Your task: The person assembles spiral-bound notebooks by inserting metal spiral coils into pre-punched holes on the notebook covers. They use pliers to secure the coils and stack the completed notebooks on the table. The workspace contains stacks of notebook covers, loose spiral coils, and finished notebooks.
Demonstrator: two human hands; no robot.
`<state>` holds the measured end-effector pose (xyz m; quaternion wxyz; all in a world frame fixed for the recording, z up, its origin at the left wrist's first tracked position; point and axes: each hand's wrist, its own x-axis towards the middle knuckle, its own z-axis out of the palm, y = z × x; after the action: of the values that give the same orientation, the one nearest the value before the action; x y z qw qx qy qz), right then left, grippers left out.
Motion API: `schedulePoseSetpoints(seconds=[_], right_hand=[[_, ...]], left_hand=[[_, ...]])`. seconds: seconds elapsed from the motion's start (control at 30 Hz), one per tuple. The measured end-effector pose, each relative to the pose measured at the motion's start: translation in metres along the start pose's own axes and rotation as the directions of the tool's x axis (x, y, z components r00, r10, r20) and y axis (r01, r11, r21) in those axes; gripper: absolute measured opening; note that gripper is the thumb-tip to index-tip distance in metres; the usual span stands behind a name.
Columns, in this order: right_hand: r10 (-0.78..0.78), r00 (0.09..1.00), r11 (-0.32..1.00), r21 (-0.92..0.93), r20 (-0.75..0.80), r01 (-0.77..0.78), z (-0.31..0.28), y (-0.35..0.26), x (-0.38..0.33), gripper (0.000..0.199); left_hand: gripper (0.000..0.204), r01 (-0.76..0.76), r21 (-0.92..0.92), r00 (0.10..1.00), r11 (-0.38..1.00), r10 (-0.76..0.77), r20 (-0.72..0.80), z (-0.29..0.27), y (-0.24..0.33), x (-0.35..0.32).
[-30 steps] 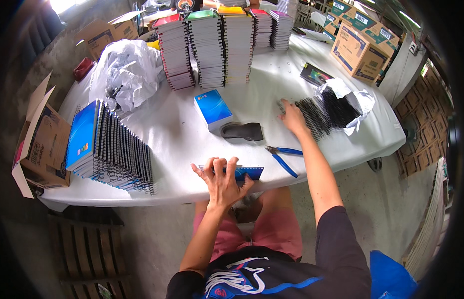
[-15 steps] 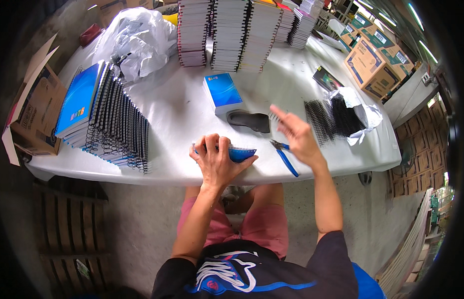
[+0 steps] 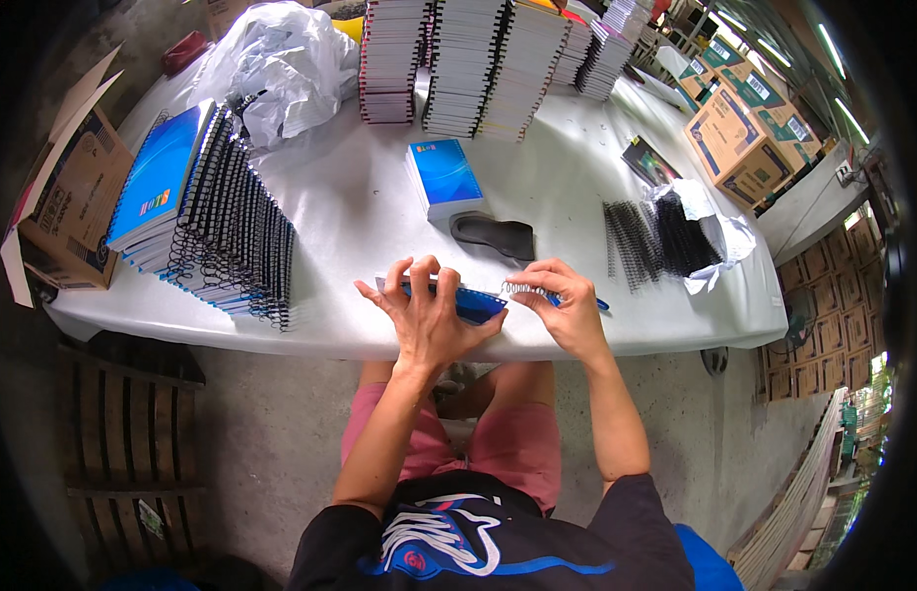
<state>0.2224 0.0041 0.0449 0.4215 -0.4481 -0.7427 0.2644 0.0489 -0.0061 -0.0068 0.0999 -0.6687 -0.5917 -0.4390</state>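
A blue-covered notebook (image 3: pixel 475 302) lies flat at the near edge of the white table (image 3: pixel 350 217). My left hand (image 3: pixel 429 315) presses down on it with spread fingers. My right hand (image 3: pixel 565 307) holds a black wire binding coil (image 3: pixel 525 289) against the notebook's right edge. A blue-handled tool (image 3: pixel 594 302) peeks out from behind my right hand.
A leaning pile of bound blue notebooks (image 3: pixel 207 222) lies at the left, tall stacks (image 3: pixel 458 59) at the back. Also here are a small blue stack (image 3: pixel 442 175), a black pad (image 3: pixel 495 235), loose coils (image 3: pixel 655 241) on a plastic bag, and cardboard boxes (image 3: pixel 739 128) at the right.
My right hand came back from the loose coils at the right with a coil and brought it to the notebook's edge. My left hand stayed on the notebook.
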Motion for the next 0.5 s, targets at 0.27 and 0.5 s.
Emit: schedulePoseSetpoints(seconds=[0.27, 0.5], right_hand=[[0.106, 0.984, 0.990, 0.082, 0.142, -0.118, 0.002, -0.007, 0.004, 0.023], [0.128, 0.976, 0.962, 0.217, 0.178, -0.166, 0.004, 0.008, 0.012, 0.020]], left_hand=[[0.053, -0.047, 0.044, 0.997, 0.998, 0.045, 0.057, 0.006, -0.010, 0.008], [0.054, -0.026, 0.021, 1.000, 0.999, 0.026, 0.002, 0.000, -0.009, 0.015]])
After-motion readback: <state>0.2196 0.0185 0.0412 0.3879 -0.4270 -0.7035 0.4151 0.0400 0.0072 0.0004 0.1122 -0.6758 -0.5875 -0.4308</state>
